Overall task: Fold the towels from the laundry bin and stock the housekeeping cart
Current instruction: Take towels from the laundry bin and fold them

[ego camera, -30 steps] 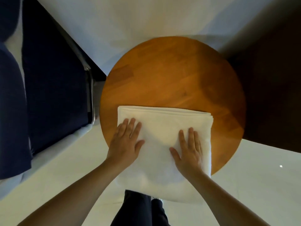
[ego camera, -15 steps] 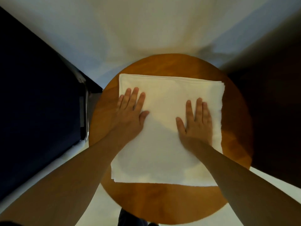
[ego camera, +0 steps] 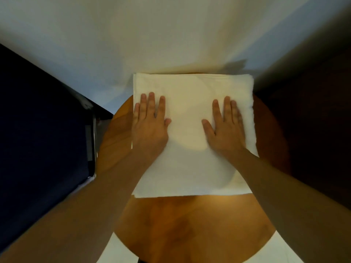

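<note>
From the head view, you've got a white folded towel [ego camera: 191, 114] lying square on the round wooden desk [ego camera: 190, 224], its far edge reaching to the desk's far rim and its near edge stopping about halfway across the wood. Your left hand [ego camera: 150, 128] is flat on the towel's left side, fingers straight and close together, thumb out toward the middle, the heel of the palm over the left edge. Your right hand [ego camera: 226, 128] is flat on the right side, fingers straight, thumb angled inward; it's pressing, gripping nothing. Both forearms come in from the lower corners. The towel shows stacked layers at its far right corner. No label, brand or writing can be read anywhere. A dark blue fabric surface [ego camera: 41, 130] with a metal frame edge [ego camera: 93, 137] sits left of the desk.
</note>
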